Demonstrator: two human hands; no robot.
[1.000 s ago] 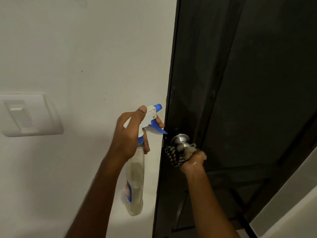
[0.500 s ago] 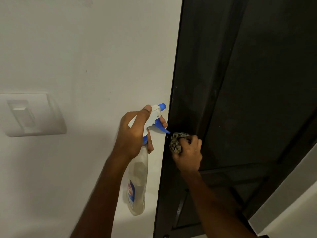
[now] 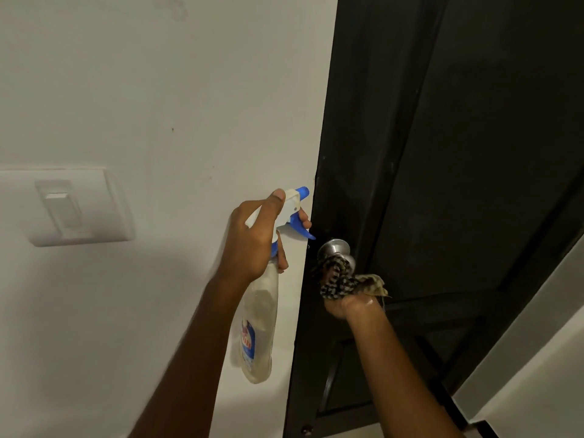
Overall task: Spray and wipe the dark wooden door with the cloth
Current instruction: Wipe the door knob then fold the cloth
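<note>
Item: door-cleaning, viewed remotely through the head camera.

Left hand point(image 3: 252, 238): I am seeing it clamping the neck of the bottle point(image 3: 257, 327), thumb lying on the spray head, one finger curling over the blue trigger. The nozzle is pointing toward 3 o'clock, at the door point(image 3: 474, 153) edge.

Right hand point(image 3: 350, 306): it is gripping the cloth point(image 3: 341, 279), bunched, and pressing it up against the knob point(image 3: 335, 249) from 6 o'clock. The fingers are hiding under the fabric.

Progress: I am judging the wiping to be under way at the knob only. I am finding no sheen or streaks that would tell me which panels are done, so I am counting the tall upper panel at 1 o'clock and the lower panels at 5 o'clock as still outstanding, each probably needing spray first.

Surface: the door is showing dark, matt, with raised mouldings; it is standing ajar.

Room: a white wall point(image 3: 158, 90) is filling the left half, carrying a switch point(image 3: 68, 207) at 9 o'clock.
</note>
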